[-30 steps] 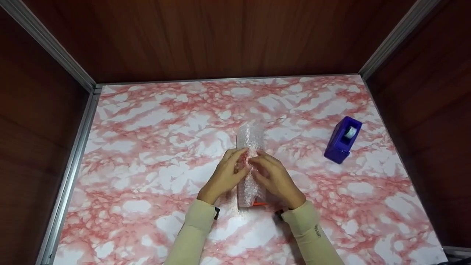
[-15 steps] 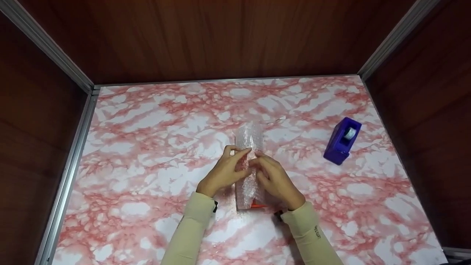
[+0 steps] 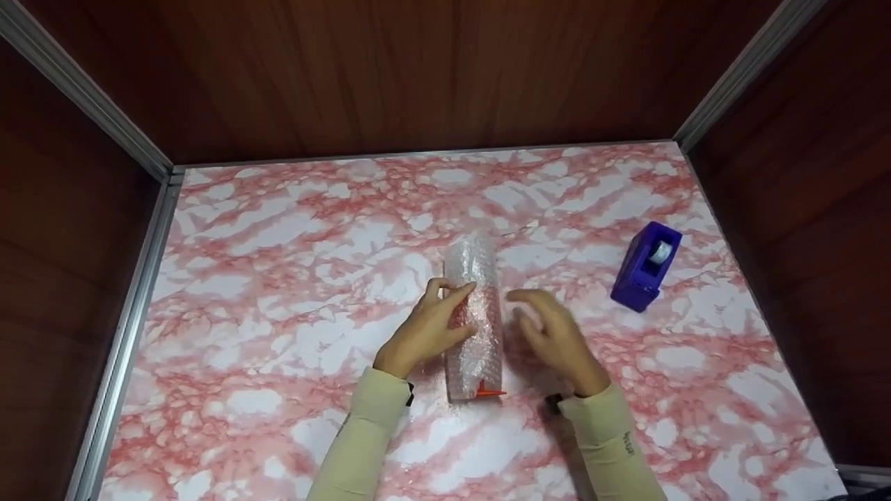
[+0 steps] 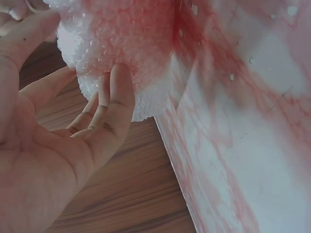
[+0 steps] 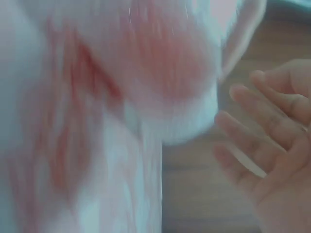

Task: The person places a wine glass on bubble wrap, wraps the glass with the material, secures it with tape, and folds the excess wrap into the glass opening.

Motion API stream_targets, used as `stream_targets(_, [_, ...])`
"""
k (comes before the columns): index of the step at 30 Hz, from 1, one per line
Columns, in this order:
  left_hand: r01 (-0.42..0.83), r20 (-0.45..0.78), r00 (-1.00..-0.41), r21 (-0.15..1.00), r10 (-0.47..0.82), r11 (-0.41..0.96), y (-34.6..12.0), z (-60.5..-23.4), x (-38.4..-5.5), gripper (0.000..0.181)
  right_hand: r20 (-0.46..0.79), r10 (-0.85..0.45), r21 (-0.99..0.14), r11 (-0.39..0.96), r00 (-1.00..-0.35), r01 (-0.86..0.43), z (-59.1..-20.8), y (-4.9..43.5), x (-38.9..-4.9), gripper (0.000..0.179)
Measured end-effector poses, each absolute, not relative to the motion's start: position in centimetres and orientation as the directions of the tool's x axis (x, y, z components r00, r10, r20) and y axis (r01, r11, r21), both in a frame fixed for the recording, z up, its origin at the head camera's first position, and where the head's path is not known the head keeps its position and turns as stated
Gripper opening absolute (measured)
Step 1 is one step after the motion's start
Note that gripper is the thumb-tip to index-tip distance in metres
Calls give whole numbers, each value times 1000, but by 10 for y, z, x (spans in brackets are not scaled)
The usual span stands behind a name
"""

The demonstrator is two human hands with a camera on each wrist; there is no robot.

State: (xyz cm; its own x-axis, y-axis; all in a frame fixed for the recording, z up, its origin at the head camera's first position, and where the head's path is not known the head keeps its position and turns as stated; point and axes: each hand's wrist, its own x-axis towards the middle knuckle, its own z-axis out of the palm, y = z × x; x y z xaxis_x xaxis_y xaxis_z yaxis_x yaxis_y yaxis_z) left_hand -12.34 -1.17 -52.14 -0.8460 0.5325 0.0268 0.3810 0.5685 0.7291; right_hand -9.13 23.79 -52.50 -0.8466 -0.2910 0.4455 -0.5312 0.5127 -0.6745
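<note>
A bubble-wrapped roll (image 3: 475, 268) lies lengthwise on the table, something reddish showing through the wrap. An orange-red pointed piece (image 3: 491, 392) sticks out at its near end. My left hand (image 3: 424, 327) holds the roll from the left, with thumb and index finger on top. In the left wrist view, the other fingers (image 4: 119, 92) bend against the side of the bubble wrap (image 4: 131, 43). My right hand (image 3: 557, 337) is off the roll, just to its right, fingers loosely bent and holding nothing. The right wrist view, blurred, shows a gap between those fingers (image 5: 243, 131) and the roll (image 5: 170, 63).
A purple tape dispenser (image 3: 644, 268) with a roll of tape stands to the right on the red-and-white marbled table (image 3: 278, 278). Dark wooden panels (image 3: 418, 76) with metal edging enclose the back and sides.
My right hand has let go of the bubble wrap and moved away to the right. The left hand stays on the roll, nearly in the same place.
</note>
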Motion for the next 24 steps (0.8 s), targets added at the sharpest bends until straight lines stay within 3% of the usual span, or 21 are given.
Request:
stream_targets(5, [349,3,-855,743,518,571,-13,-520,-122,73,552,-14,-606,680,-834,-412,-520,294,-104,20])
stream_targets(8, [340,-8,-856,743,516,576,-13,-520,-121,73,553,183,-607,757,-813,-242,-519,328,-109,17])
stream_targets(11, [347,-6,-855,737,519,580,-13,-520,-120,74,468,389,-648,762,-793,-8,-522,357,-110,19])
stream_targets(14, [360,4,-850,733,526,576,-13,-521,-119,74,343,527,-675,714,-777,187,-529,378,-111,28])
stream_targets(17, [365,5,-845,736,535,570,-14,-521,-119,73,197,586,-707,640,-786,301,-535,391,-110,39])
stream_targets(21, [376,16,-839,738,543,560,-13,-522,-119,72,-33,649,-808,430,-760,402,-540,399,-110,44])
stream_targets(24, [386,28,-838,738,545,554,-12,-521,-120,72,-132,666,-870,278,-734,408,-542,400,-111,38])
